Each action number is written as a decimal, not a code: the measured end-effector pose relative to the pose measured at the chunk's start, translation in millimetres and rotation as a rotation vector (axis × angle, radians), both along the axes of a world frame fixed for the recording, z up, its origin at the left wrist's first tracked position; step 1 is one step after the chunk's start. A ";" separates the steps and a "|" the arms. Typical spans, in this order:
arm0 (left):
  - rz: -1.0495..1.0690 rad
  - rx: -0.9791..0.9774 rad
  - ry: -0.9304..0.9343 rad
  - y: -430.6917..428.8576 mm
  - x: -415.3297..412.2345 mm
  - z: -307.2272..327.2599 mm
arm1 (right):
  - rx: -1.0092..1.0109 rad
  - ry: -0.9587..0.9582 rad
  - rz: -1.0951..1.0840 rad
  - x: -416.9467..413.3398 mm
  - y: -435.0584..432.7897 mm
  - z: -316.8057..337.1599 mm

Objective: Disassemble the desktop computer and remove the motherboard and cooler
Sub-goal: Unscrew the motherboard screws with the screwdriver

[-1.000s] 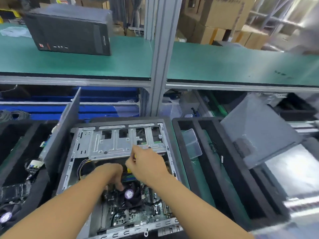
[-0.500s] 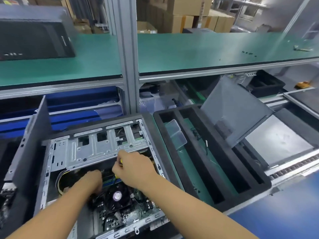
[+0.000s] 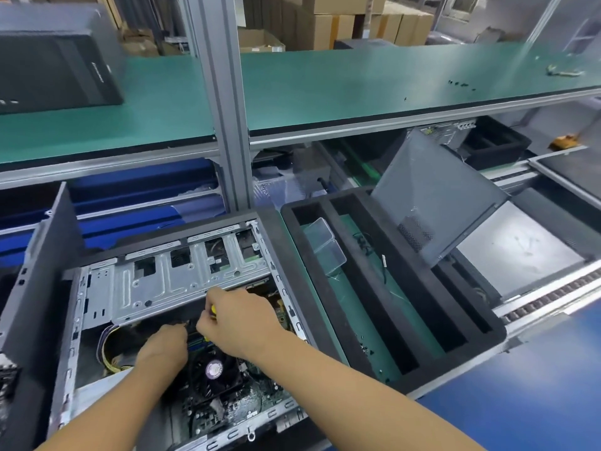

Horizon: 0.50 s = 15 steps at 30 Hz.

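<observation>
**Trainee:** Which step applies here, and how is it executed correctly?

**Technician:** Judged from the layout, the step is the release of a fastener or connector at the far edge of the motherboard. The board is seated in the computer case with the cooler mounted on it. Seat the tool tip squarely before turning. Apply force along the shaft axis, because a slipped tip can score the board. Pull any connector by its housing, not by its wires.

**Trainee:** State the condition of the hands.

**Technician:** The left hand reaches down just beyond the cooler's far left corner. Its fingers are hidden inside the case, so its grip cannot be determined. The right hand is curled round a yellow-handled tool, of which only a small part shows. The two hands are close together.

**Trainee:** Where do the task items lie relative to them?

**Technician:** The cooler sits just nearer than both hands, between the forearms. The motherboard extends under it toward the near case wall. Beyond the hands, the drive cage overhangs the board's far edge, so clearance there appears limited. To the right, a foam tray stands beside the case and is a likely receiving location for removed parts. A side panel leans at the tray's far end.
</observation>
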<state>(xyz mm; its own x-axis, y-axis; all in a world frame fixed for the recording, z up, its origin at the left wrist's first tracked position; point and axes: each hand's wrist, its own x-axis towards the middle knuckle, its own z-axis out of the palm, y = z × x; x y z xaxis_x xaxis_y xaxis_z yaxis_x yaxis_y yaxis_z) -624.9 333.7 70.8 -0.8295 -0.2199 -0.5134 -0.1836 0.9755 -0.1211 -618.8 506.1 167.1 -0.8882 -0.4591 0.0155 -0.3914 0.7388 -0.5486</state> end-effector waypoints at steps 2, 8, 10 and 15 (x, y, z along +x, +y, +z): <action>0.024 -0.006 0.005 0.9 -0.1 4.1 | 0.001 0.005 -0.004 -0.3 2.2 0.6; -0.095 -0.048 -0.009 19.6 -11.6 53.1 | -0.024 0.010 -0.104 -12.1 24.2 12.9; -0.131 -0.015 0.002 33.6 -20.2 80.6 | -0.068 0.058 -0.191 -17.7 35.3 20.8; -0.087 0.550 0.277 103.1 -36.8 133.2 | -0.197 0.141 -0.470 -26.3 76.1 38.0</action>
